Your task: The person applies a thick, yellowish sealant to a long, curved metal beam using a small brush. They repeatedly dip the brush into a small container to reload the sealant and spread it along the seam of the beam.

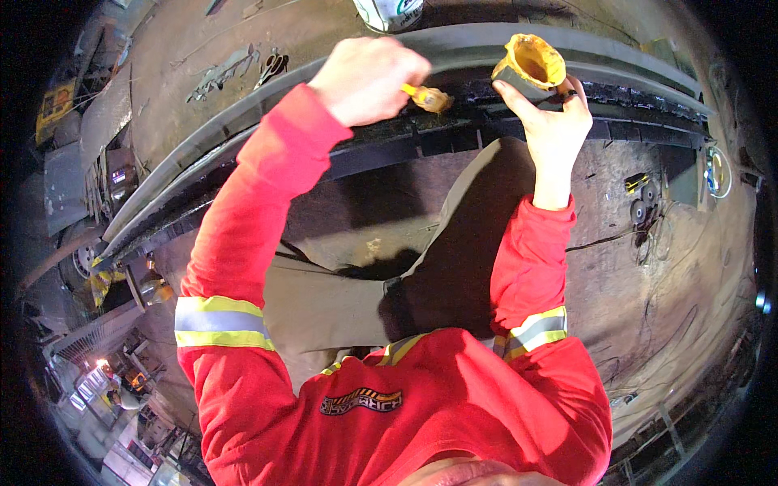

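My left hand (366, 79) is closed around the yellow handle of a small paintbrush (429, 99). The brush points to the right, and its bristles are coated brownish yellow. Slightly blurred, they hover over a long dark metal beam (486, 34); contact with it cannot be made out. In my right hand (556, 121), fingers and thumb wrap a dark cup (528, 79), held tilted with its mouth showing. Thick yellow paint-like stuff covers the cup's rim and inside. Brush and cup are apart.
Beyond the beam stands a white bucket (389, 13), with black-handled scissors (272, 68) on the floor to its left. A yellow-and-black tool (636, 183), discs (639, 211) and cables lie at right. A bottle (154, 285) stands at left.
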`<state>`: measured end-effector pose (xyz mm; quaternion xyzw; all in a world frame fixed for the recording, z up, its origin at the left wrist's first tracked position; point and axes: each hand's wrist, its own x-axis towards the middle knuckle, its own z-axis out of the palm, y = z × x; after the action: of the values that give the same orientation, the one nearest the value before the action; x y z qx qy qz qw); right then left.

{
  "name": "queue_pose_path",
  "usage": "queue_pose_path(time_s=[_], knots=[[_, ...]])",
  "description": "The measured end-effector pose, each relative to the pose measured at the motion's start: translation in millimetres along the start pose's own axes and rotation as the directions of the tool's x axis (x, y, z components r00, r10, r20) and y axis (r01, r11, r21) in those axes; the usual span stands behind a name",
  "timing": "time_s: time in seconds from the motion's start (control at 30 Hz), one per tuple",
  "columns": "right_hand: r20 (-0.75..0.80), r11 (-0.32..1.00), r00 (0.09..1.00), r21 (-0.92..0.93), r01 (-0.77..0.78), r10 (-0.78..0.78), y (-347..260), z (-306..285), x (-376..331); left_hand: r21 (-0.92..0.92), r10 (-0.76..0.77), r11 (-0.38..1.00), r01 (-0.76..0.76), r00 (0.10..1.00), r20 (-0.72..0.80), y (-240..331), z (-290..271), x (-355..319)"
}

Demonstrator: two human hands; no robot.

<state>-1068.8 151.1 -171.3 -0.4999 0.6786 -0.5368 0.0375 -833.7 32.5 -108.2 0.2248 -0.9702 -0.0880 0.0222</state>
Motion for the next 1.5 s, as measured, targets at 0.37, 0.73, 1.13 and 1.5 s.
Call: queue_pose_path(time_s=[0.37,0.73,1.13,1.5], knots=[[-0.098,0.986,0.984,-0.062,-0.154,0.147,-10,-33,2,-0.196,0.013,0.980,0.020,0.986,0.168,10,-23,65],[-0.098,0.989,0.986,-0.050,-0.141,0.135,-14,-46,-11,-0.095,-0.077,0.991,0.098,0.977,0.197,20,-17,30],[-0.158,0.969,0.956,0.075,-0.236,0.245,-80,-70,-53,-0.087,0.127,0.989,-0.117,0.984,0.124,23,-27,47],[-0.405,0.954,0.870,0.019,-0.299,0.280,-151,-153,-94,-0.060,0.144,0.989,-0.137,0.980,0.139,-16,-41,10]])
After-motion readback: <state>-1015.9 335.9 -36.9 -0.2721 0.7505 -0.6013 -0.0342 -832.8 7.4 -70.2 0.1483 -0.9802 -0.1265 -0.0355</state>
